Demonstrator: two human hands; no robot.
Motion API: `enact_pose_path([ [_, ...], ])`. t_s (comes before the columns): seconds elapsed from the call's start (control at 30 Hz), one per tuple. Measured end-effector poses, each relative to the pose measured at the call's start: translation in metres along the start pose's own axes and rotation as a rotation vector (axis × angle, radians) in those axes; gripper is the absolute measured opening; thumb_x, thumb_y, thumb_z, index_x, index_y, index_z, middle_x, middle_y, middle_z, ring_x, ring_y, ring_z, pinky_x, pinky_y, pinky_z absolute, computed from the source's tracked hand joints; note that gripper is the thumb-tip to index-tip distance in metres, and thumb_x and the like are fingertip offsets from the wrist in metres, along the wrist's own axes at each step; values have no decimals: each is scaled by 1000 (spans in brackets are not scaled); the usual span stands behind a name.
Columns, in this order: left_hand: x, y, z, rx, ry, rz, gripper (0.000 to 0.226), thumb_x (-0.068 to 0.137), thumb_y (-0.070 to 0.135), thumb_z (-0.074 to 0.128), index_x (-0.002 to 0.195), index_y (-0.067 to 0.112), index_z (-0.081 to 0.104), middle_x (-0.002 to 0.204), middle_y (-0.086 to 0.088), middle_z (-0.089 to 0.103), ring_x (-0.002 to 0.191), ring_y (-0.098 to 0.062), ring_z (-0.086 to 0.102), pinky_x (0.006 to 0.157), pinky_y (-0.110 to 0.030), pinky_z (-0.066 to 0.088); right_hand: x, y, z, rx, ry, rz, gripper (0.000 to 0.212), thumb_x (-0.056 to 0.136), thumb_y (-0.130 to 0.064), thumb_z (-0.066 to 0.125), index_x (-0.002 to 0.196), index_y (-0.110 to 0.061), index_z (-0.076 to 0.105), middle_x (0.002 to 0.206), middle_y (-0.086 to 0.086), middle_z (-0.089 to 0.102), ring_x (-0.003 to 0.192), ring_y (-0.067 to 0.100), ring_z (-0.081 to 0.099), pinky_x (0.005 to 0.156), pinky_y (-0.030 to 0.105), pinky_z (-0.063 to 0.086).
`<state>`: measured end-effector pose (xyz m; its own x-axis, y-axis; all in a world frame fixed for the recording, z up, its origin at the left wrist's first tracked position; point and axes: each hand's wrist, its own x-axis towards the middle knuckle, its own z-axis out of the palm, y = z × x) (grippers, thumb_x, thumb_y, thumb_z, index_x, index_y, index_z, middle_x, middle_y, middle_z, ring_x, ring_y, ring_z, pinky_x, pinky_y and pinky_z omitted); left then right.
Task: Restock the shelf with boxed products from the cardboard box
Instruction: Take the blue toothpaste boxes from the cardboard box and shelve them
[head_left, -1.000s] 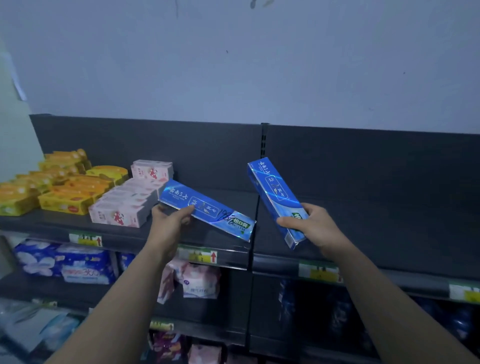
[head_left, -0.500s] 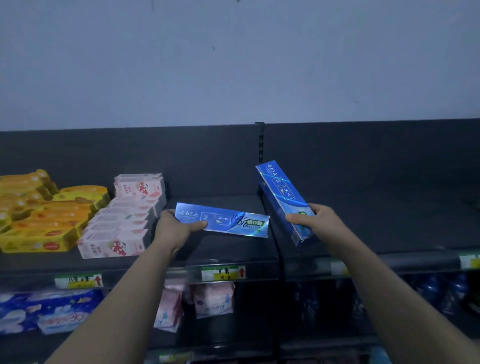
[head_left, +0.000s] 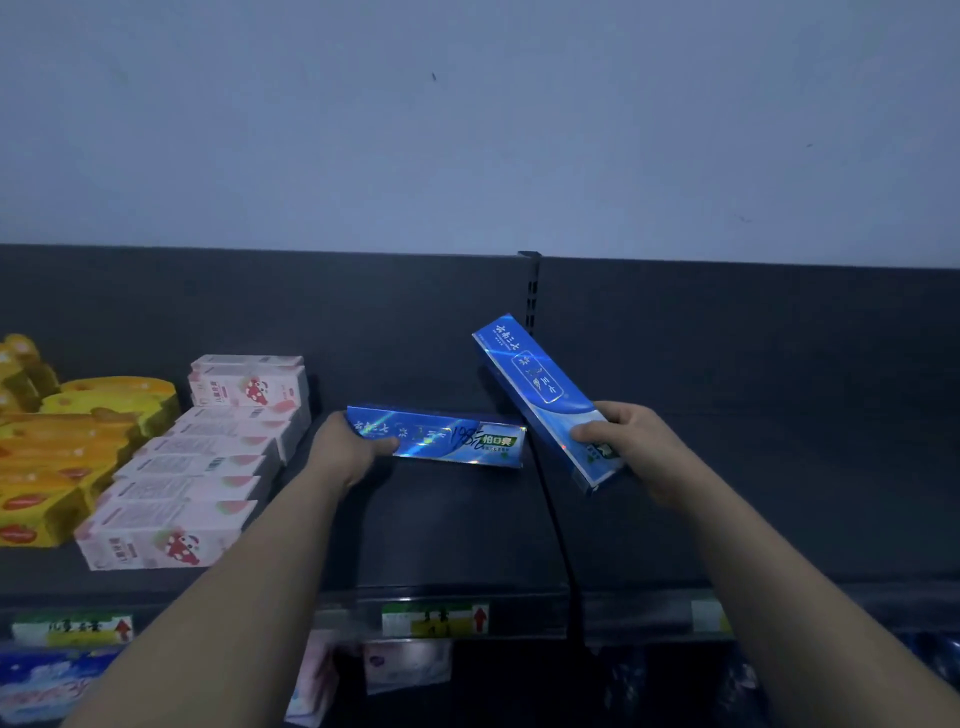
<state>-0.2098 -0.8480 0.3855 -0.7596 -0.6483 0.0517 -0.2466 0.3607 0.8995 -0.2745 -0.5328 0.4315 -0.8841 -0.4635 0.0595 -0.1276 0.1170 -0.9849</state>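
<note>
Blue level carton (head_left: 457, 441) is gripped endwise by the left hand (head_left: 345, 452). Rightward, the outstretched right hand (head_left: 634, 447) clasps a second, tilted carton (head_left: 540, 384).

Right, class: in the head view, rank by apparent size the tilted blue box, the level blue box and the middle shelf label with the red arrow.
Largest, tied: tilted blue box and level blue box. They look near alike, so I leave them unranked.
Smallest: middle shelf label, clearly.
</note>
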Motion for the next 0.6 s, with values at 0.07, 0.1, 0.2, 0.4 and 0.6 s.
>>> enact_pose_path([
  [0.07, 14, 0, 6, 33, 29, -1, 42, 69, 19, 84, 104, 9, 63, 103, -7, 69, 92, -24, 65, 86, -35, 51, 14, -1, -4, -4, -23, -6, 28, 82, -6, 68, 110, -12, 69, 100, 8, 75, 85, 22, 70, 77, 34, 53],
  [0.1, 21, 1, 9, 48, 39, 6, 40, 71, 18, 83, 104, 8, 63, 104, -7, 69, 92, -25, 64, 86, -36, 50, 21, -1, -6, -5, -34, -7, 31, 82, -4, 69, 112, -11, 69, 102, 9, 74, 85, 22, 70, 78, 33, 54],
  [0.2, 38, 5, 17, 102, 53, 4, 39, 75, 17, 79, 107, 7, 61, 103, -8, 66, 92, -27, 61, 83, -34, 47, 41, -2, -12, -24, -59, 2, 36, 79, 0, 71, 113, -11, 68, 101, 8, 75, 84, 21, 71, 78, 32, 56],
  [0.4, 66, 9, 29, 226, 98, -11, 41, 79, 17, 76, 112, 1, 57, 108, -13, 62, 102, -32, 58, 84, -34, 41, 75, 4, -19, -189, -124, -1, 47, 71, 4, 79, 115, -10, 67, 106, 6, 73, 98, 18, 69, 85, 27, 54],
  [0.6, 78, 10, 22, 195, 152, 7, 37, 89, 14, 63, 123, -2, 58, 122, -20, 62, 113, -33, 56, 94, -34, 41, 100, 12, -3, -472, -195, -17, 56, 66, 0, 82, 114, -23, 66, 109, -4, 69, 101, 13, 66, 88, 24, 52],
])
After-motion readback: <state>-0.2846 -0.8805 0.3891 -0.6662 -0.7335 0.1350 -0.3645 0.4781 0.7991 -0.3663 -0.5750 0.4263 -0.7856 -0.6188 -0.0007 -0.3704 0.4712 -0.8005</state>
